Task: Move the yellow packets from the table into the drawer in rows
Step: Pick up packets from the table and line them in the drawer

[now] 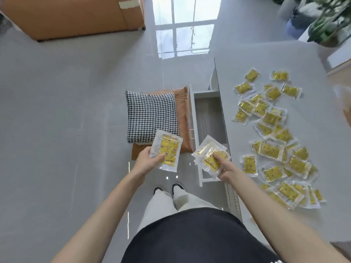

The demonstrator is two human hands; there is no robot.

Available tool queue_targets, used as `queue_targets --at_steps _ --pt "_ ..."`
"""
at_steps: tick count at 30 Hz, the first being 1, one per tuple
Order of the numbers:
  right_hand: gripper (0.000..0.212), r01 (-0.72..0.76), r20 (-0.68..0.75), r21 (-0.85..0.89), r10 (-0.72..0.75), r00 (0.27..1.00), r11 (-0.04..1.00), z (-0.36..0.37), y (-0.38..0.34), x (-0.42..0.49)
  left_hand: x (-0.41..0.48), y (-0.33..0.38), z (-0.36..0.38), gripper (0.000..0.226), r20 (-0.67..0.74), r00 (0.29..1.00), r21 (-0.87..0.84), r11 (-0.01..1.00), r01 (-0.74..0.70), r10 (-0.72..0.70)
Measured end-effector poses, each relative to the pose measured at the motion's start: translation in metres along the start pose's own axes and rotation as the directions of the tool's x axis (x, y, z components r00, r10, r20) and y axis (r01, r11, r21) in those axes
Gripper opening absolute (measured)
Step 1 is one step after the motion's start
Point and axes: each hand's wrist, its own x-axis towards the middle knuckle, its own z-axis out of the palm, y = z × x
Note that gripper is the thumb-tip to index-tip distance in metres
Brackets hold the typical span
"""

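Yellow packets (272, 128) lie right of both hands, left (150, 159) gripping one, right (225, 168) several.

Bright daylight; window glare (183, 27) on floor, blurred edges.

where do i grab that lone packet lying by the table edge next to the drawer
Take the lone packet by its clear border on the side facing the drawer. It lies flat on the table and that edge looks free, while other packets crowd its other side, so coming from the drawer side is probably easiest.
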Motion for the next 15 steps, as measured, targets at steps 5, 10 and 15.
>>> queue_targets --at_steps 5,10,15 --pt "0.013 0.024 -0.089 0.123 -0.013 0.996 0.992 0.006 -0.012 0.028 0.073 0.044 0.007 0.03 0.177 0.983 0.11 0.994 0.028 -0.047" --pt "0.007 0.074 -0.264 0.308 0.01 0.964 0.949 0.012 -0.007 0.051 0.14 0.082 0.028 0.021 0.327 0.94 0.315 0.949 -0.008 -0.101" --pt "0.01 0.103 -0.375 0.502 0.109 0.92 0.859 0.024 -0.002 0.075 0.201 0.108 0.058 0.028 0.427 0.893 0.501 0.86 -0.102 -0.143"
